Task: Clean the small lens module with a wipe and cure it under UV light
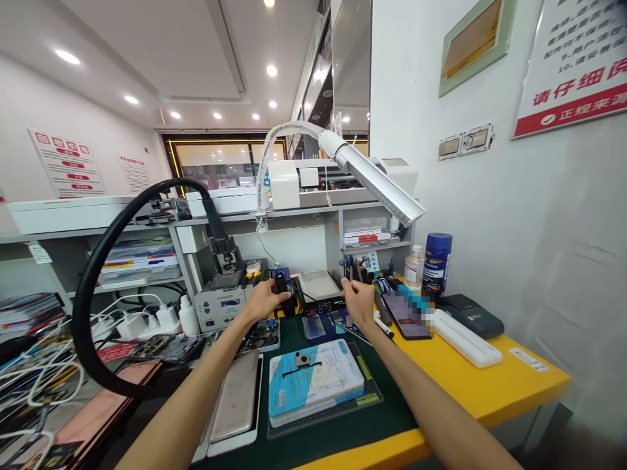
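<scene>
My left hand (264, 301) is closed around a black thing (281, 282); my right hand (359, 303)'s grip I can't tell. A blue-and-white box (313, 385) lies near, a fat black hose (81, 294) left.

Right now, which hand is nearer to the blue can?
The right. The right hand is left of the blue can, with the bottle between them in this view; the left hand is farther left, at a black object.

A box (321, 385) lies on a pad (371, 386), right of a tablet (235, 399) and before a bench unit (318, 285).
</scene>
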### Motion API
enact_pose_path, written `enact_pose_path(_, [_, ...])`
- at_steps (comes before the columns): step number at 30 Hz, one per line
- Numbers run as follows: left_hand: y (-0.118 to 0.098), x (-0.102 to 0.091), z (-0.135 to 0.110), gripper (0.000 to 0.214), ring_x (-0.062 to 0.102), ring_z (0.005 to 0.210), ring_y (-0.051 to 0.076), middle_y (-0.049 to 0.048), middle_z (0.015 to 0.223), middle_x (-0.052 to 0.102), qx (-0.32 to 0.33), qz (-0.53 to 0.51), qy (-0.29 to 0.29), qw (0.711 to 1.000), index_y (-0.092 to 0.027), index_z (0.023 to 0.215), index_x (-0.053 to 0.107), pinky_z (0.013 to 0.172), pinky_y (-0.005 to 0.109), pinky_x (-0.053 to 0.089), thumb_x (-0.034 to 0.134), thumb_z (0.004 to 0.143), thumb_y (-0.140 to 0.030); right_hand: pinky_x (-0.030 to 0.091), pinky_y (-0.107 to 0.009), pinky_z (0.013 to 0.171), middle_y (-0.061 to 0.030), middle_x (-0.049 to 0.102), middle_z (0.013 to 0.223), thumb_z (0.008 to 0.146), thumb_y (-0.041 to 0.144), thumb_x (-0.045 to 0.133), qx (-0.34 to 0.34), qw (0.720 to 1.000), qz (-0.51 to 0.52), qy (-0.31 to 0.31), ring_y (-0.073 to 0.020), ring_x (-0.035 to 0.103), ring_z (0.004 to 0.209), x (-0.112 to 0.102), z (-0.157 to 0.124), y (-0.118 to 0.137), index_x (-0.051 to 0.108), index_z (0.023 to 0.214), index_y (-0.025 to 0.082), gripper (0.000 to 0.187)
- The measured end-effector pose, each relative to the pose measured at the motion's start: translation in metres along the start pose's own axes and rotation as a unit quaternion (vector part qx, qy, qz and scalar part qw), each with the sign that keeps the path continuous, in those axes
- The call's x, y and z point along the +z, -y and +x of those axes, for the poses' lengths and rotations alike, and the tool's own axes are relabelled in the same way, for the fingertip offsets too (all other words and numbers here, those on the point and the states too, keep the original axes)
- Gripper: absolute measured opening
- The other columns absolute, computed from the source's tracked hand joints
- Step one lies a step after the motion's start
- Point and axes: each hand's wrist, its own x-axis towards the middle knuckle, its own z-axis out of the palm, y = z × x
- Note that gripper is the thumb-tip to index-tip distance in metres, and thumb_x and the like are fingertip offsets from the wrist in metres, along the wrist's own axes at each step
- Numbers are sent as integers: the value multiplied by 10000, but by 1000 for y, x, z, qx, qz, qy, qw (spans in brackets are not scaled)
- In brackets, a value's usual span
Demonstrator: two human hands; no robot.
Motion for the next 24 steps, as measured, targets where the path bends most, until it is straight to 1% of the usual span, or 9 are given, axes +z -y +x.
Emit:
enact_pose_path(3, [6,11,15,289,647,844,175,69,1026,644,-25,37,-4,999,-130,1128,599,745,353,573,604,940,-350,566,-367,777,-55,652,1083,957,368,592,-12,1000,-17,-12,-203,654,903,-7,0,-17,631,1117,141,280])
enact_pose_path(8, [15,26,28,296,634,970,214,86,1114,628,-55,106,-24,993,-136,1137,603,837,411,556,627,924,-339,563,-367,785,-63,647,1102,964,363,583,-32,998,-46,-19,-197,649,910,-8,4,-26,627,1129,152,271])
enact_pose_path(15, [7,25,37,313,634,980,219,90,1136,622,-81,138,-28,987,-140,1164,593,836,409,559,624,926,-340,567,-342,747,-51,660,1047,965,368,580,-49,995,-85,-31,-179,654,856,-9,5,-30,637,1091,148,260])
enact_pose_path(20, [5,27,35,308,638,956,210,90,1123,627,-94,137,-19,986,-135,1157,595,818,400,565,621,928,-341,562,-326,722,-46,661,1007,969,375,572,-57,993,-100,-39,-164,648,815,-12,8,-30,638,1066,147,257])
enact_pose_path(24, [4,29,32,303,642,939,205,86,1105,632,-91,135,-14,987,-134,1145,600,807,393,568,621,928,-344,557,-312,699,-42,660,984,971,381,568,-63,990,-120,-41,-153,642,786,-13,8,-30,637,1055,147,257])
